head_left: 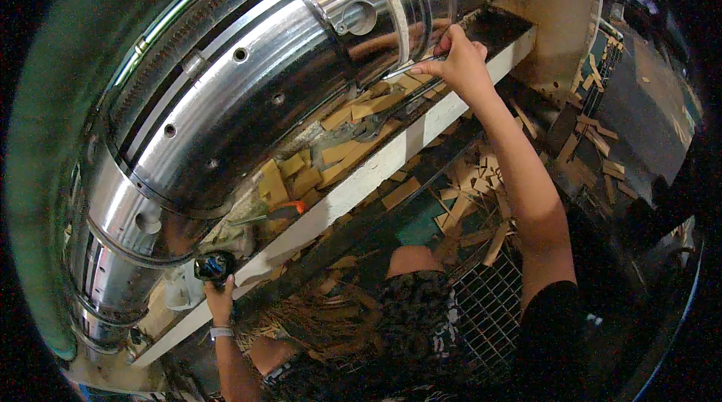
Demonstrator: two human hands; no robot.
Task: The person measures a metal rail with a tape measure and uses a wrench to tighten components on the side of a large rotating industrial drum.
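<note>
Drum: right hand pinches one thin metal tool against it; left hand grips one dark torch.

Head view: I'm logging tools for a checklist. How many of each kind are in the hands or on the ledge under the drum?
Thin metal tool in right hand: 1
Dark round-headed tool in left hand: 1
Orange-handled tool on white ledge: 1
Grey wrench-like tool on ledge: 1
Total: 4
</note>
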